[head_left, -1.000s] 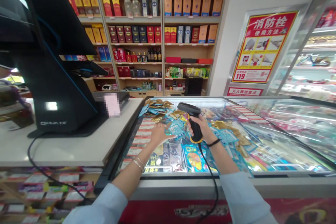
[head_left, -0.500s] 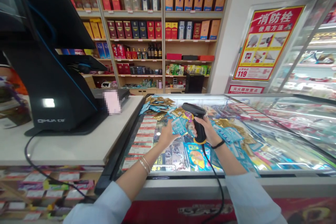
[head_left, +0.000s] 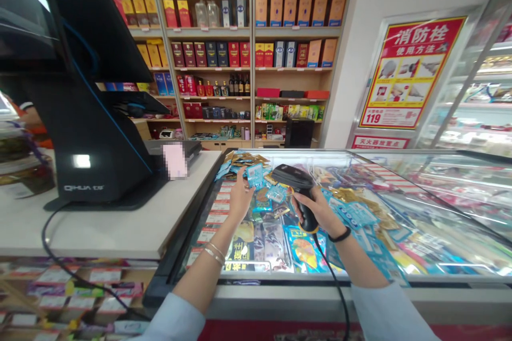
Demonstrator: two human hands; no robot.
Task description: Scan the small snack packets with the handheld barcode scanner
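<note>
Freezer rim (head_left: 280,292) runs across in front of you, its left side bordering the white counter (head_left: 120,229); open room lies over the price labels (head_left: 218,206). Your left hand (head_left: 240,194) pinches one blue packet (head_left: 255,175) between thumb and fingers; your right hand (head_left: 318,208) wraps one scanner (head_left: 302,186) just beside it. Two packet heaps flank them: left heap (head_left: 244,161), right heap (head_left: 360,216).

It's bright in here, lit evenly from overhead. White streaks glare across the freezer glass (head_left: 460,209), a hot square glints off the black stand (head_left: 100,141), and the right-hand shelves (head_left: 482,96) look smeared, stretched and washed out.
</note>
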